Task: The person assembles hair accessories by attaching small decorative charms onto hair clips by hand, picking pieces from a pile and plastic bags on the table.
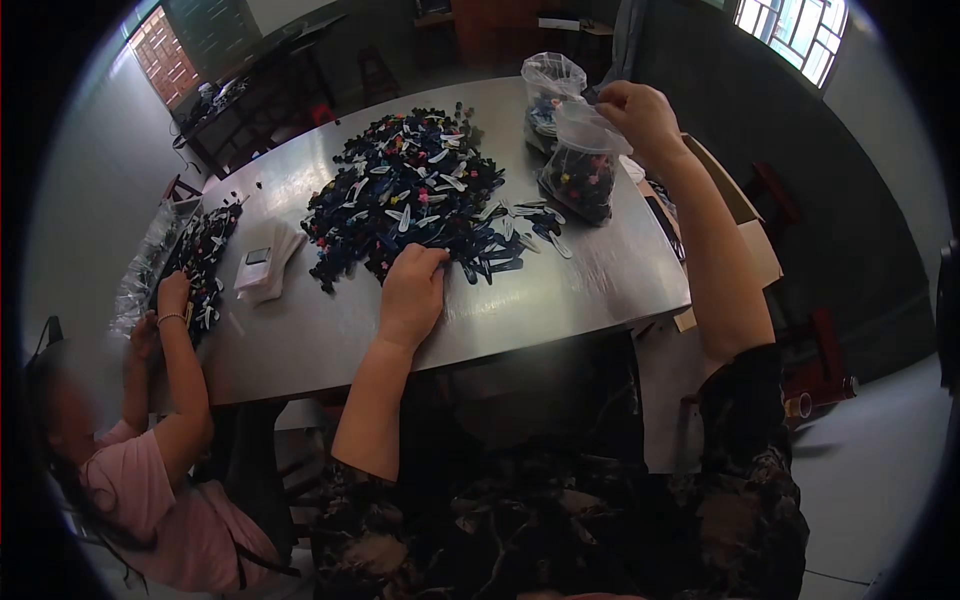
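Observation:
A big pile of hair clips (400, 185), dark small clips mixed with white and dark snap clips, lies on the metal table. My left hand (412, 288) rests at the near edge of this pile, its fingers curled together; what they hold, if anything, is too small to make out. On the right, my right hand (645, 118) hovers over the rim of a clear plastic bag (582, 172) of small dark and coloured pieces. Its fingers are pinched, and anything between them is hidden. Behind stands a second clear bag (545, 100), partly filled.
Left of the pile lies a stack of clear packets (268, 260). A person in a pink shirt (150, 490) sits at the left, hands at a smaller heap of clips (205, 255) beside crinkled plastic bags (145, 270). Cardboard boxes (760, 255) stand off the table's right edge.

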{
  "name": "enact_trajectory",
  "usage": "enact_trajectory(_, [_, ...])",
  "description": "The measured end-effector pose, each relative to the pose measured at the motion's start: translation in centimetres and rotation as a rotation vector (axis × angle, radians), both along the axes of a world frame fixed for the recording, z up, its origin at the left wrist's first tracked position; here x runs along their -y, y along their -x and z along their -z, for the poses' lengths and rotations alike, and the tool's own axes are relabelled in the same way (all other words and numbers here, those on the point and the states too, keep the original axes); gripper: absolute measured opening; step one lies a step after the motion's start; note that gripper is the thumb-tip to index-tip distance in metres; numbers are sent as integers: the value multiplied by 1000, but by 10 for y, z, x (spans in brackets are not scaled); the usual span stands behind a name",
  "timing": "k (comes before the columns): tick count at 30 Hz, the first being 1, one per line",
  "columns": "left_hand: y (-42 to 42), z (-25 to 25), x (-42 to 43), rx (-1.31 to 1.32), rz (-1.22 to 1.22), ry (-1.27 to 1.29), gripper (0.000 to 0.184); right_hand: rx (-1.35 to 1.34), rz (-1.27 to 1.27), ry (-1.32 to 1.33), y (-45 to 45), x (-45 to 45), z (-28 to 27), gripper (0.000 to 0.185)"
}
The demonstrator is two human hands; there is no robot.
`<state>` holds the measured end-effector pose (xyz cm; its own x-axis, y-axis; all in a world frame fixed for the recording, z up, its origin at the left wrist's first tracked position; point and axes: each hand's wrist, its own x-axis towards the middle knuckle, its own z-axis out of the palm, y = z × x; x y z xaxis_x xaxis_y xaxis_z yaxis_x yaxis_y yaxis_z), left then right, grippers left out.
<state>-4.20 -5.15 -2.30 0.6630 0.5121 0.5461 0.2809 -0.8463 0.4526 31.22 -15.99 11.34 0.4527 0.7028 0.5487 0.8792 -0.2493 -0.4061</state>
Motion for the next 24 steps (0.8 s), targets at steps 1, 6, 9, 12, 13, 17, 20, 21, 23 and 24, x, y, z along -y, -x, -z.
enact_trajectory(1, [1, 2, 0, -2, 1, 2, 16, 55, 18, 62, -7, -7, 0, 26])
enact_trajectory(6, [0, 1, 0, 12, -11, -31, 18, 77, 117, 191, -8, -16, -11, 34])
enact_trajectory(9, [-1, 2, 0, -3, -21, -46, 17, 91, 223, 385, -32, -33, 8, 37])
enact_trajectory(12, [-1, 2, -1, 26, -12, -53, 16, 103, 127, 443, -54, -48, 20, 30])
enact_trajectory(13, [0, 2, -2, 30, -18, -53, 16, 88, 179, 367, -49, -47, 15, 28])
enact_trajectory(17, [2, 4, -1, 16, -33, -26, 15, 78, 246, 276, -29, -44, 2, 23])
enact_trajectory(20, [-1, 3, -2, 22, -24, -23, 15, 119, 244, 292, -32, -42, 2, 22])
enact_trajectory(21, [0, 3, -2, 28, -25, -21, 15, 120, 245, 259, -27, -43, 0, 22])
enact_trajectory(23, [1, 5, -2, 25, -30, -14, 15, 176, 215, 200, -18, -37, -3, 24])
enact_trajectory(24, [1, 4, -2, 23, -30, -11, 16, 231, 190, 136, -9, -31, -10, 27])
